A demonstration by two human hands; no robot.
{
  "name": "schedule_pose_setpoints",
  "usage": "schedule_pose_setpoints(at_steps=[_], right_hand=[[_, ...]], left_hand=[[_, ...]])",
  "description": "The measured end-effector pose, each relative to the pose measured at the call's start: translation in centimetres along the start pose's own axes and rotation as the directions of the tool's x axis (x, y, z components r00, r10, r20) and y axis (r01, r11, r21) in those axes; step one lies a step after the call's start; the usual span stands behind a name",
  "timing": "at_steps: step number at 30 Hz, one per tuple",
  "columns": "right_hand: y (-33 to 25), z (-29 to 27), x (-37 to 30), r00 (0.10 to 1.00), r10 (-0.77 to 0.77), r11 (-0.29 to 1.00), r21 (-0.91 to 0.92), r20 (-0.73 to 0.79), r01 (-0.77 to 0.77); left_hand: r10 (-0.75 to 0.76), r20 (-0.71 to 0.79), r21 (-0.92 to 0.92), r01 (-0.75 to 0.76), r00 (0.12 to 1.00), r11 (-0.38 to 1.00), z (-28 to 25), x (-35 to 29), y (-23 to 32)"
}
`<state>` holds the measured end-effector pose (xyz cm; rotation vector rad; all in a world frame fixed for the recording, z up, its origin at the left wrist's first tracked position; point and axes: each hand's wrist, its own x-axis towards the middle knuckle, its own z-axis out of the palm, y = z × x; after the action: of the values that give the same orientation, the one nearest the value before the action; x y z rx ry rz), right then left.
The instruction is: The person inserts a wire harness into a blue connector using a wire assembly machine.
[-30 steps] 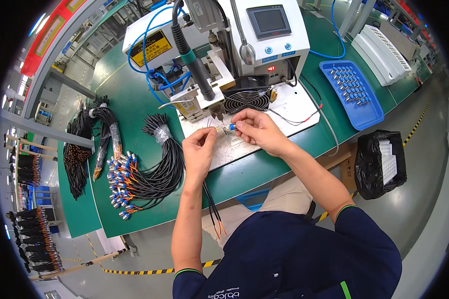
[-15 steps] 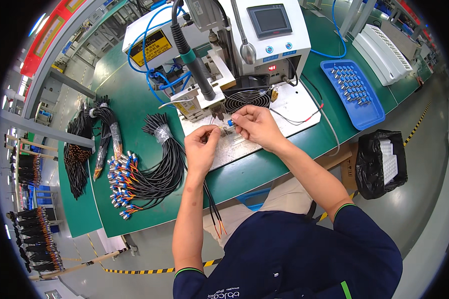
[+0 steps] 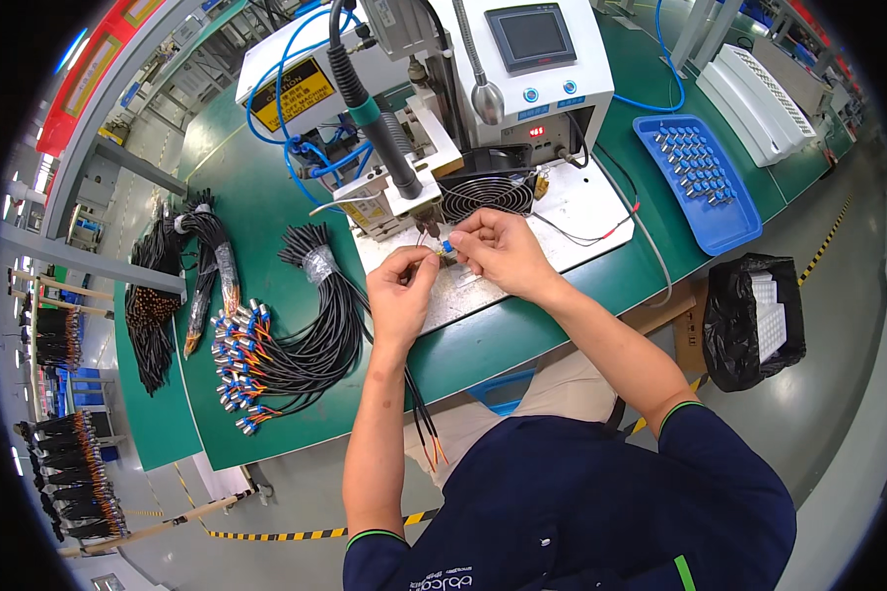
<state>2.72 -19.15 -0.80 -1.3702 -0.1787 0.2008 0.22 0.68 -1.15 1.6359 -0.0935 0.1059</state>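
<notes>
Pinched in my right hand (image 3: 505,256) is a small blue-and-silver connector (image 3: 447,246), just below the tip of the machine's soldering iron (image 3: 382,138). My left hand (image 3: 402,294) is closed beside it, thumb against forefinger, on the thin wire end of a black cable. The black cables (image 3: 416,394) run down past my left wrist, and their orange and red wire ends hang over my lap. Both hands' fingertips nearly meet above the metal base plate (image 3: 473,295). Whether wire and connector touch is too small to tell.
Left on the green bench lies a bundle of black cables (image 3: 315,340) with connectors at their ends, beside more bundles (image 3: 158,315). A blue tray (image 3: 705,241) of connectors sits right, near a white rack (image 3: 749,108). A flexible metal tube (image 3: 488,98) hangs above my right hand. Below stands a black-bagged bin (image 3: 734,345).
My right hand has shifted slightly left with the connector, closer to my left fingertips. My left hand has barely moved.
</notes>
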Motion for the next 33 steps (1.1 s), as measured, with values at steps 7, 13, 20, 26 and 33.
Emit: schedule_pose_setpoints(at_steps=[7, 13, 20, 26, 33], right_hand=[[-0.13, -0.07, -0.19, 1.000, -0.004, 1.000, 0.000, -0.017, 0.004], [-0.25, -0.10, -0.21, 1.000, -0.009, 1.000, -0.019, -0.016, 0.008], [-0.34, -0.12, -0.23, 1.000, -0.004, 1.000, -0.027, -0.019, 0.004], [-0.49, -0.04, -0.32, 1.000, -0.015, 0.999, -0.040, -0.017, 0.014], [-0.56, -0.02, -0.28, 0.999, -0.023, 0.998, -0.067, -0.022, 0.022]], left_hand=[[0.037, -0.020, 0.064, -0.036, 0.999, 0.997, 0.31, -0.11, 0.32], [0.040, -0.026, 0.067, -0.039, 0.999, 0.997, 0.35, -0.15, 0.43], [0.048, -0.025, 0.073, -0.046, 0.999, 0.996, 0.47, -0.15, 0.72], [0.038, -0.019, 0.083, -0.036, 0.999, 0.996, 0.43, -0.19, 0.85], [0.037, -0.016, 0.102, -0.035, 0.999, 0.994, 0.34, -0.14, 0.67]])
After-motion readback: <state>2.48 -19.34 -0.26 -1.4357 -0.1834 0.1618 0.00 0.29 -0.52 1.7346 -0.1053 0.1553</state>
